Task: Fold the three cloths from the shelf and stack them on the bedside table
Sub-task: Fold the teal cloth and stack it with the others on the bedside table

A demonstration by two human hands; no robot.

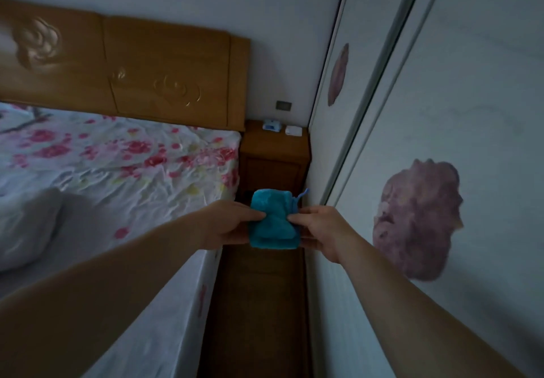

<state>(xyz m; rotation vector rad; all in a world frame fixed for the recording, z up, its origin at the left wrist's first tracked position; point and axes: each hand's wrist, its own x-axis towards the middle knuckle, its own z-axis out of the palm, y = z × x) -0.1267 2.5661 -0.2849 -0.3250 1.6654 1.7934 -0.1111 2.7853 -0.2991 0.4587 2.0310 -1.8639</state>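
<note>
Both hands, left hand [232, 224] and right hand [319, 230], pinch a folded, seemingly teal cloth [273, 220] short of the counter [273, 145].

I am holding the folded cloth [273, 220] between my left grip [232, 224] and right grip [321, 230], above the floor strip between the bed [117, 157] on my left and the wardrobe [441, 113] on my right. The bedside tabletop [273, 139] is lying ahead beyond the cloth, beside the headboard [147, 68], and two small devices [281, 127] are sitting on it at the back.

Both arms stretched toward 12 o'clock; left hand [232, 224] and right hand [319, 230] level, fingers [254, 216] pinching inward, thumbs on top.
</note>
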